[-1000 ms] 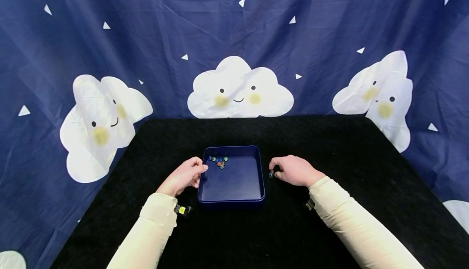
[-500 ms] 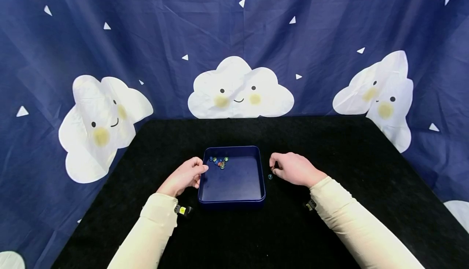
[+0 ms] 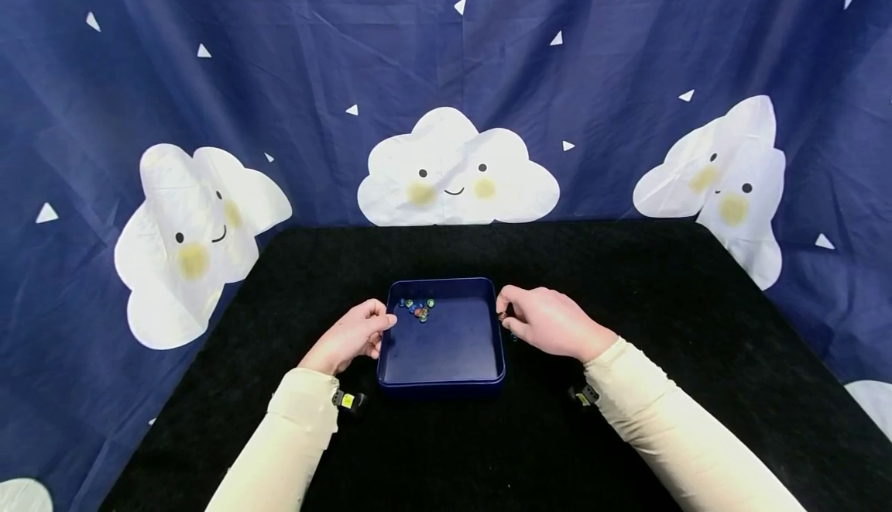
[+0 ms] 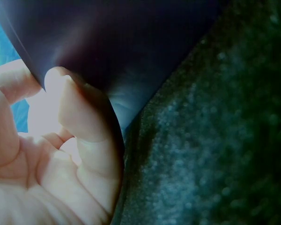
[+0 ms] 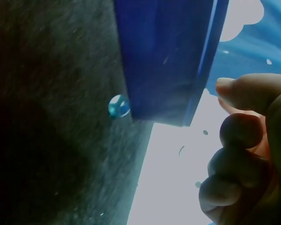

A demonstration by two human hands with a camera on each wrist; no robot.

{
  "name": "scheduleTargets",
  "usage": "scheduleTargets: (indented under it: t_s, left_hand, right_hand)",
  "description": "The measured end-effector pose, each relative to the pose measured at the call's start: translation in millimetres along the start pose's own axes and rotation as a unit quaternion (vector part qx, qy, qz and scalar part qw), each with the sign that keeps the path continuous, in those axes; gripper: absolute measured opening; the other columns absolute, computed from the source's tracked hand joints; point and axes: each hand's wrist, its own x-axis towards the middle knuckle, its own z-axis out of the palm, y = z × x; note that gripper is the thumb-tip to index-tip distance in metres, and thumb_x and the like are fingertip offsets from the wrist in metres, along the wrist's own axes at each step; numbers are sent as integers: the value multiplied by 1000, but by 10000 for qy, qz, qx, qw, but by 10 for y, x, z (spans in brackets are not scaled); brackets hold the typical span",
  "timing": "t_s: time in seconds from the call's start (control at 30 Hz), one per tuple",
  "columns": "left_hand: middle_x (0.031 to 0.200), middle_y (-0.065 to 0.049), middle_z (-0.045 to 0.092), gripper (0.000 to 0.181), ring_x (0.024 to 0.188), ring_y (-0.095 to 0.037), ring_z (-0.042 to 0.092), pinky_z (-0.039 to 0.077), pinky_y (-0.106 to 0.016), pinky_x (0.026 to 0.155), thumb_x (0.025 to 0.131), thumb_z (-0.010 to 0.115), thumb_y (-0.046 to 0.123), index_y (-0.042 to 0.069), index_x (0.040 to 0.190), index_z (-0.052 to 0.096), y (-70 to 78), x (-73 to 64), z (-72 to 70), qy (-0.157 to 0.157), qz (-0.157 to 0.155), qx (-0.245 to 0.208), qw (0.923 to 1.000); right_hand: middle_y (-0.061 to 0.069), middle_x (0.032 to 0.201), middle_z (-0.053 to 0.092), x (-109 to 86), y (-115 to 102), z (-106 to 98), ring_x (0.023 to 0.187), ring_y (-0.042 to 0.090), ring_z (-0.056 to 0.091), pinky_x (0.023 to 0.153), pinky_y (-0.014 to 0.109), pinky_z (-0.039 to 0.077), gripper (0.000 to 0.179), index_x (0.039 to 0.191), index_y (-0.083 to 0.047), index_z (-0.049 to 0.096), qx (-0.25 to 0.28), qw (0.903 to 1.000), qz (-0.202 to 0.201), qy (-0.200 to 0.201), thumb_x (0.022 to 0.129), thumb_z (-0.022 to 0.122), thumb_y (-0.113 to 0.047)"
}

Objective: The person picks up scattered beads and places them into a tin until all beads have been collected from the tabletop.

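A square navy blue tray [image 3: 446, 353] stands on the black cloth. My left hand [image 3: 350, 335] grips its left rim between thumb and fingers, which the left wrist view shows close up. Several coloured glass marbles [image 3: 421, 312] lie inside, toward the far left corner. Beside the right wall, my right hand [image 3: 554, 321] pinches a small reddish marble [image 3: 502, 316] between thumb and forefinger, mostly covered by the fingertips. Below that hand a clear blue marble [image 5: 119, 106] sits on the cloth, close to the tray's outer wall; in the head view the thumb partly hides it.
Black cloth [image 3: 446, 450] covers the table on all sides of the tray. Behind the table hangs a dark blue curtain [image 3: 307, 47] printed with white clouds and small triangles. Each wrist wears a small camera.
My right hand has picked up the reddish marble and moved left with it to the tray's right rim. The blue marble stays on the cloth. My left hand has not moved.
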Motion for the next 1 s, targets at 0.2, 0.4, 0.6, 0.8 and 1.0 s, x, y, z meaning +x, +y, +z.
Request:
scheduleTargets:
  t_s: [0.2,0.4,0.6,0.8,1.0]
  left_hand:
    - [68,-2,47,23,51,-12,49,47,-24,48,99,63,19,7,90,45,1,-5,-3,2,-24,16,10000]
    - [71,-3,47,23,52,-12,48,48,-24,49,99,63,19,7,91,45,7,-12,1,16,-33,37,10000]
    - [71,-3,48,22,52,-13,48,48,-24,49,99,63,18,7,91,46,15,-21,7,35,-73,15,10000]
    - [71,-3,48,24,52,-13,49,48,-24,49,99,64,20,7,91,46,5,-17,0,15,-43,83,10000]
    - [71,-3,48,23,53,-13,49,48,-25,49,99,64,20,7,92,46,22,-25,7,6,-46,60,10000]
  right_hand:
    - [-19,65,46,24,-124,-19,58,1,47,59,26,45,14,103,-27,63,33,9995,-285,-97,94,71,-19]
    - [-20,65,47,63,-222,6,61,1,48,60,25,45,13,100,-27,65,-60,9972,-699,-248,94,69,-16]
    - [-17,78,59,96,-291,39,63,2,51,60,24,46,12,98,-25,66,-174,9952,-879,-398,93,71,-16]
    - [-13,87,66,135,-346,68,65,4,52,61,25,47,13,104,-24,70,-335,9928,-996,-567,93,72,-18]
    - [-11,93,69,144,-356,71,66,6,52,63,26,47,16,108,-24,71,-366,9930,-932,-623,93,70,-17]
